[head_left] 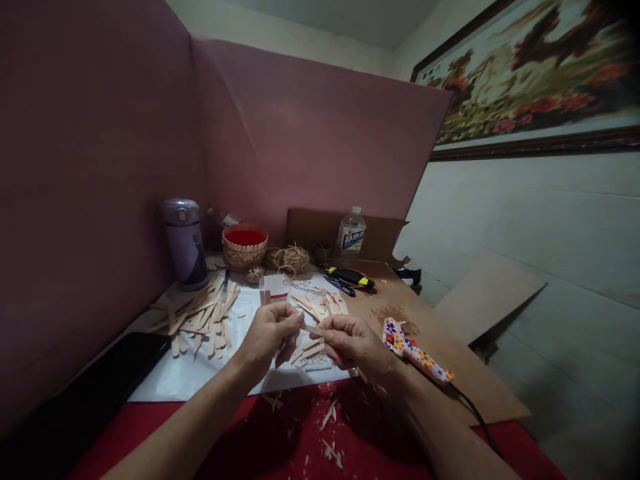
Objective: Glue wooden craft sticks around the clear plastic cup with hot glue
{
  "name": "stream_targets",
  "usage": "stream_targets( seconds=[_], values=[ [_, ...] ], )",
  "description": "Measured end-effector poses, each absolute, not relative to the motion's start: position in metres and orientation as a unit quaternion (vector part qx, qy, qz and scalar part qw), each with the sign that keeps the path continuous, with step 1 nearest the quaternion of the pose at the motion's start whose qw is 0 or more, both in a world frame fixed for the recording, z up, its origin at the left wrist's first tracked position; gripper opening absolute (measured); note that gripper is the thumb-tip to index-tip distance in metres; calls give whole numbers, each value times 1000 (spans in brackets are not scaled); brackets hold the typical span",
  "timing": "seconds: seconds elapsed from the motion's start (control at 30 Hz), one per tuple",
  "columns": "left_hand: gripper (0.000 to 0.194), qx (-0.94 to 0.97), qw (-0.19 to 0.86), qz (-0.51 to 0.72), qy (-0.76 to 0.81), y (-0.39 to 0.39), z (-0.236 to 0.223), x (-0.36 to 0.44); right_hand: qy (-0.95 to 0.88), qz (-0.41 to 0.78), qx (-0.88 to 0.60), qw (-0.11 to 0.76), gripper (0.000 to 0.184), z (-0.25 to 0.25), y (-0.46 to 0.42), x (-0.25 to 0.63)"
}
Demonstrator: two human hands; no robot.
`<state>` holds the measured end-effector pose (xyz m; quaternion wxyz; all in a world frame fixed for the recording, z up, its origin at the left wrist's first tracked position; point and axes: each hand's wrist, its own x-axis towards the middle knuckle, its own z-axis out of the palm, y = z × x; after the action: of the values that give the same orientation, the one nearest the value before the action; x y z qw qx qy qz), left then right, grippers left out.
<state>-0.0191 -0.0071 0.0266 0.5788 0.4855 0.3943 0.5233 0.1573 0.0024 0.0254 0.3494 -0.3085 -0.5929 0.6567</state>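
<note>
A pale wooden craft stick [313, 329] spans the gap between my two hands, above the white sheet's front part. My left hand [274, 328] pinches its left end between thumb and fingers. Its right end is gripped by my right hand [350, 341], fingers curled round it. Below and between the hands lie more craft sticks [309, 351] and small shavings. Just behind my left hand stands a small clear plastic box [275, 288]. My fingers hide both ends of the held stick.
Many loose sticks [205, 319] lie left, beside a purple flask [184, 245]. Behind are a red-lined basket [245, 245], twine [294, 259] and a plastic bottle [352, 233]. A yellow-black cutter [352, 277] and a corded, flower-patterned glue gun [417, 353] lie right. Shavings litter the red cloth [300, 440].
</note>
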Motion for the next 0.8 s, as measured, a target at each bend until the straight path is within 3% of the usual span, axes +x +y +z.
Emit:
stream_targets(
  seconds=[0.8],
  values=[
    [36, 482, 556, 530, 421, -12, 26, -14, -621, 630, -306, 352, 35, 17, 4, 156]
  ],
)
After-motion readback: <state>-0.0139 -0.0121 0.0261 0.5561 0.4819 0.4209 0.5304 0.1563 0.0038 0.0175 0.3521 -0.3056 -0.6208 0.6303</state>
